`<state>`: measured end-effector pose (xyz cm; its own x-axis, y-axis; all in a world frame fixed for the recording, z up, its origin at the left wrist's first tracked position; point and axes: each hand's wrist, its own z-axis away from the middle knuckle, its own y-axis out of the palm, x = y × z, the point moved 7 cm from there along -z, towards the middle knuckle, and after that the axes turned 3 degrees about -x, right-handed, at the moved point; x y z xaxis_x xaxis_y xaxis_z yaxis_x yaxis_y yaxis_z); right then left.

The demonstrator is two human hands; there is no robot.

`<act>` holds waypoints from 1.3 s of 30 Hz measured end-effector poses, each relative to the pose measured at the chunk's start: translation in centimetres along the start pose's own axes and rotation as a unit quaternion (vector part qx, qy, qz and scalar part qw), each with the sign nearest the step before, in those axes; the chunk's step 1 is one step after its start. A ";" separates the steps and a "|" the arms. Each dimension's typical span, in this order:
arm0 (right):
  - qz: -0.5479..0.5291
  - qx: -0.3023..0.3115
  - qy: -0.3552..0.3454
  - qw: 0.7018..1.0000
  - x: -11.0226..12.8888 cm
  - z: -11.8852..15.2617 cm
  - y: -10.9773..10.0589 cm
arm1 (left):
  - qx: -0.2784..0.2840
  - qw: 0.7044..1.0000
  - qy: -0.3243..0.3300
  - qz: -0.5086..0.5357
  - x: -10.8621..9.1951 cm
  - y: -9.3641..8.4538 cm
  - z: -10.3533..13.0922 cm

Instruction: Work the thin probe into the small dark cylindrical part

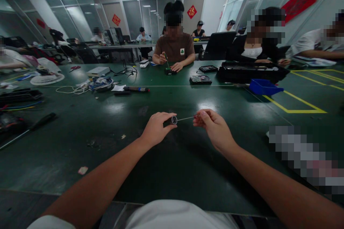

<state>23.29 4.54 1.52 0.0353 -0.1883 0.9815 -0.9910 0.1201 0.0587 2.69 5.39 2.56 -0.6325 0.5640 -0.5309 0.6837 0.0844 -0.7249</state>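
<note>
My left hand (157, 128) is closed around a small dark cylinder (174, 119), its round, silver-rimmed end facing right. Most of the cylinder's body is hidden behind the fingers. My right hand (212, 125) pinches a thin metal rod (185, 118), which slants slightly down to the left. The rod's tip meets the cylinder's rimmed end; how far it goes in, I cannot tell. Its grip end is hidden in the fingers. Both hands are over the green table (172, 164), near its front edge.
A long screwdriver (34, 125) lies at left. Farther back are a coiled cable bundle (100, 84), a dark pen-like tool (136, 89), a circuit-board device (200, 79) and a blue scoop-shaped tray (264, 87). Across the table a person (174, 48) works on a small device.
</note>
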 end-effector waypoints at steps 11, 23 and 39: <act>0.012 0.022 -0.037 0.999 1.0 0.5 0.3 | 0.009 1.000 -0.003 -0.010 0.1 0.1 0.1; -0.006 0.009 -0.016 1.000 0.7 0.4 0.3 | 0.016 1.000 -0.009 0.000 -0.1 0.1 0.1; 0.189 0.029 -0.078 0.979 2.7 1.4 0.3 | 0.019 1.000 -0.002 0.003 0.0 0.4 0.2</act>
<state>22.87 2.76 3.92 -0.3498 -0.2877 0.8915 -0.9356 0.1548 -0.3172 2.83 5.28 2.19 -0.6306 0.5605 -0.5368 0.6728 0.0500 -0.7381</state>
